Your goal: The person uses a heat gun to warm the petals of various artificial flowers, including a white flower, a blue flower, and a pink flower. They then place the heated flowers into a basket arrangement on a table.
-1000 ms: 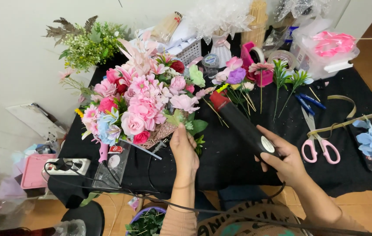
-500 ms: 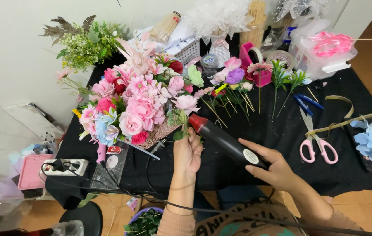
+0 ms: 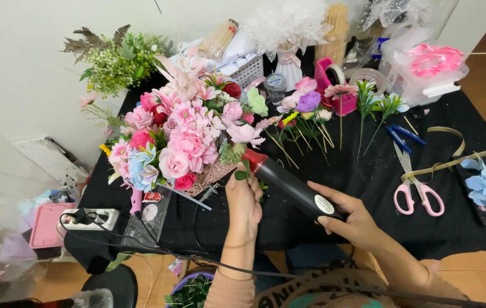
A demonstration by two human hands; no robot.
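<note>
keep the black heat tool (image 3: 291,185), gripped in the right hand (image 3: 350,219), aimed low while the left hand (image 3: 244,198) fingers pinch the green sprig (image 3: 242,173) beside the pink bouquet (image 3: 177,142).

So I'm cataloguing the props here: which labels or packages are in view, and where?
Oval label: white, on the black heat tool's barrel, beside the right hand.
Round tub lid: pale, printed, behind the bouquet.
Clear packet: flat, with red and white stickers, left of the left hand.
Skewer packet: long, clear, at the back.
</note>
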